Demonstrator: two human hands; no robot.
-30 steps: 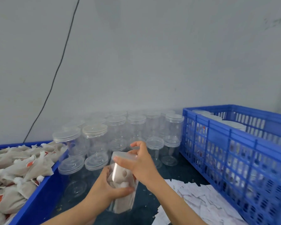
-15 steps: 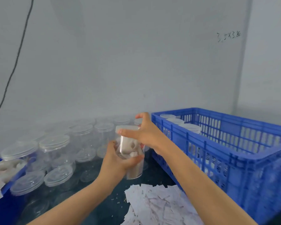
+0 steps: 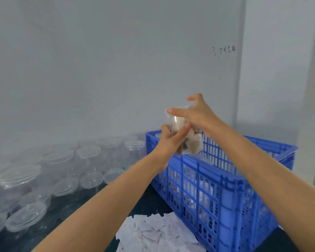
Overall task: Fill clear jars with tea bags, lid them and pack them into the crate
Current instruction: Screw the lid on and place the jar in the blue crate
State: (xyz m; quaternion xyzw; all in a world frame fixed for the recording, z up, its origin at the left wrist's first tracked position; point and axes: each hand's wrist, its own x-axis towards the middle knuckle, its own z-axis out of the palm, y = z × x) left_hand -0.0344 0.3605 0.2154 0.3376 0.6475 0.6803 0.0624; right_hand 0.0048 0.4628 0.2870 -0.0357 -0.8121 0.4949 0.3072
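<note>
A clear jar [image 3: 193, 142] filled with tea bags is held tilted in the air above the near left corner of the blue crate [image 3: 225, 180]. My left hand [image 3: 169, 140] grips its side from the left. My right hand [image 3: 196, 113] holds its lidded top, thumb and fingers spread round the lid. Motion blur hides the jar's outline. Inside the crate stand other lidded jars, visible through the slats.
Rows of empty clear jars [image 3: 87, 155] with lids stand on the dark table [image 3: 153, 200] to the left, along the grey wall. A pile of small paper slips [image 3: 158, 233] lies in front of the crate.
Both hands have lifted the filled jar up and to the right, from over the table to above the crate's corner, and the jar now tilts. The view has turned right.
</note>
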